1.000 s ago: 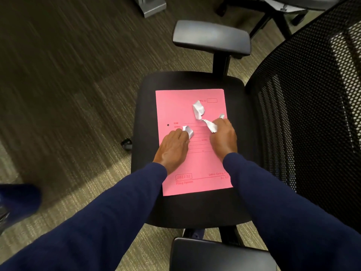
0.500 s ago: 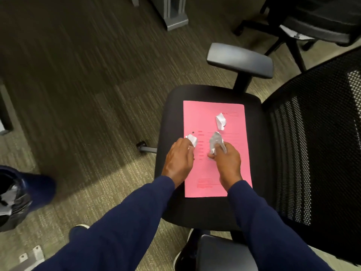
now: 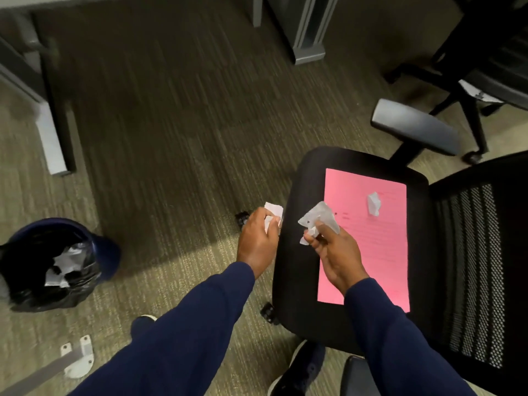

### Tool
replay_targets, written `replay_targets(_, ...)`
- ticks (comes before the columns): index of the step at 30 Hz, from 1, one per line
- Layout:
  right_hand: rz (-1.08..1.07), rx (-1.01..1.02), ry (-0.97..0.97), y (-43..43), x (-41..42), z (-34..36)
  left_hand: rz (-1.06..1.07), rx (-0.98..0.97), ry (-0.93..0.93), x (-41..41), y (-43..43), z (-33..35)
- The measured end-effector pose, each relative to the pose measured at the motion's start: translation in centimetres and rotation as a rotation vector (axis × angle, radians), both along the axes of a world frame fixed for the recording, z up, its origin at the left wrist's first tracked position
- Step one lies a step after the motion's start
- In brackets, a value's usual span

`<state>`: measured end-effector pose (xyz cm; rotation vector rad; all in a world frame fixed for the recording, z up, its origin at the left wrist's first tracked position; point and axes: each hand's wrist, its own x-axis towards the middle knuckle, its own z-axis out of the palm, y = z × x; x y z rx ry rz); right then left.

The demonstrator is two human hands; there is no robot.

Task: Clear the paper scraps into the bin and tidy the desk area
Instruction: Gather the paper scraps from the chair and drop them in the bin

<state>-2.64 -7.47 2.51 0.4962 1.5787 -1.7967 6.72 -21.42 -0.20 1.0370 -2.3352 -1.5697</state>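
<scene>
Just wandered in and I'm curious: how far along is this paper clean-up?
Some paper pieces already sit in the bin. The left hand grips a small scrap and the right hand a larger scrap, neither binned yet. One last scrap lies on the pink sheet on the chair seat.

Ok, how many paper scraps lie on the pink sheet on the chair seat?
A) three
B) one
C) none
B: a single crumpled scrap lies on the pink sheet, while the left hand and the right hand each hold another.
</scene>
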Motion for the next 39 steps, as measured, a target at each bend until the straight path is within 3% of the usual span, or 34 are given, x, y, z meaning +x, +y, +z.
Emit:
replay_targets(11,0.202,-0.087,-0.128,-14.3,6.3,-1.4,0.236,0.016,-0.05,8.7,-11.6,-0.5)
replay_targets(27,0.645,-0.056,-0.278,-39.0,24.8,-5.3,0.675,-0.044,-0.157,29.7,-28.7,-5.0)
replay_targets(39,1.038,0.235,-0.188,-48.7,35.2,-13.5,0.973,0.281,-0.318,39.1,-36.0,-12.7)
